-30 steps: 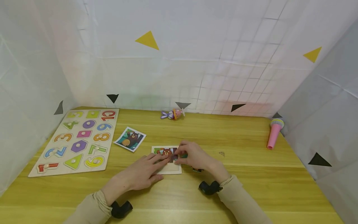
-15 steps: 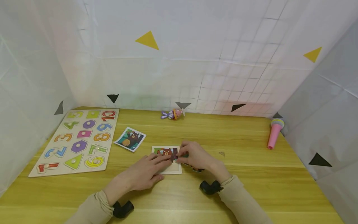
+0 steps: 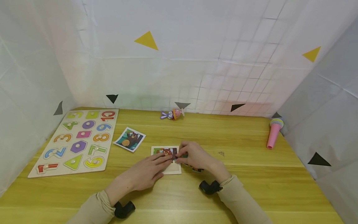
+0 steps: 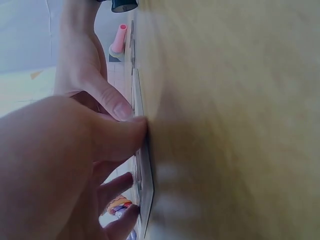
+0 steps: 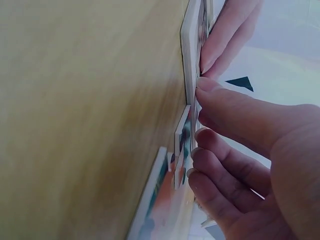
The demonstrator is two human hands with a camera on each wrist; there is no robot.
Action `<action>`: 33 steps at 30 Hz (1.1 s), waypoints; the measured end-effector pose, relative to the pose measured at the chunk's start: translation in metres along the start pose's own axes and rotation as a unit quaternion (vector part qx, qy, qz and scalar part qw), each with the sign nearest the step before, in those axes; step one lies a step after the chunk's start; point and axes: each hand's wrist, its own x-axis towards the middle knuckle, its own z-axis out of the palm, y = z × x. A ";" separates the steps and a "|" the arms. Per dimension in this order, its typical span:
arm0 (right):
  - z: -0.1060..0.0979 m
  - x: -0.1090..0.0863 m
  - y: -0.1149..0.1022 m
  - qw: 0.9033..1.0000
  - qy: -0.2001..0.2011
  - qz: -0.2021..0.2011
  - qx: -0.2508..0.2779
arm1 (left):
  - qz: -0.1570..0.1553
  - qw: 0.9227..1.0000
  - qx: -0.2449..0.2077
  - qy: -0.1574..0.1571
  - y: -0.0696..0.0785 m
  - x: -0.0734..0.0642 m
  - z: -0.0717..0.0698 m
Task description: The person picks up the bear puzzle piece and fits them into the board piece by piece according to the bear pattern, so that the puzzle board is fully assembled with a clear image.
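Observation:
A small wooden jigsaw tray (image 3: 174, 172) with a bear picture lies mid-table, its lower part bare wood. My left hand (image 3: 142, 172) rests across it, fingers extended over the picture and pressing on the pieces; in the left wrist view its thumb lies at the tray's near edge (image 4: 144, 165). At the tray's right side my right hand (image 3: 194, 155) pinches a dark jigsaw piece (image 3: 175, 157) between thumb and index finger, mostly hidden by the fingertips. Beneath that hand, loose jigsaw pieces (image 5: 155, 192) lie on the table, partly covered in the head view.
A bear picture card (image 3: 130, 139) lies behind and left of the tray. Farther left is a number-and-shape peg board (image 3: 76, 140). A rabbit toy (image 3: 172, 114) lies by the back curtain, and a pink toy microphone (image 3: 275, 133) at the far right.
My left fingers have slid slightly right over the picture, and the left thumb has drawn in toward the tray. The right fingertips have shifted a little at the tray's right side.

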 end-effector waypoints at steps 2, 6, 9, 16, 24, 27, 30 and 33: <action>0.000 0.000 0.000 1.000 0.001 0.000 -0.001 | 0.006 1.000 -0.005 -0.002 0.000 0.001 0.000; 0.000 0.000 0.001 1.000 0.000 0.005 -0.006 | 0.011 1.000 -0.011 0.001 0.001 0.001 0.000; -0.001 0.000 0.001 1.000 0.001 0.007 -0.019 | 0.014 1.000 -0.010 0.003 0.000 0.002 0.000; -0.005 0.001 0.000 0.999 -0.010 0.003 -0.045 | 0.019 1.000 -0.018 0.001 -0.002 0.004 0.000; -0.003 0.004 -0.005 0.998 -0.024 0.000 -0.054 | -0.023 0.997 -0.069 -0.002 -0.018 -0.011 -0.002; -0.003 0.004 -0.004 0.999 -0.019 0.014 -0.046 | -0.044 0.997 -0.057 0.013 -0.024 -0.023 -0.005; -0.003 0.003 -0.002 0.999 -0.011 0.029 -0.036 | -0.053 0.997 -0.052 0.019 -0.027 -0.031 -0.008; -0.003 0.002 0.001 0.999 -0.005 0.035 -0.035 | -0.059 0.996 -0.060 0.015 -0.026 -0.034 -0.010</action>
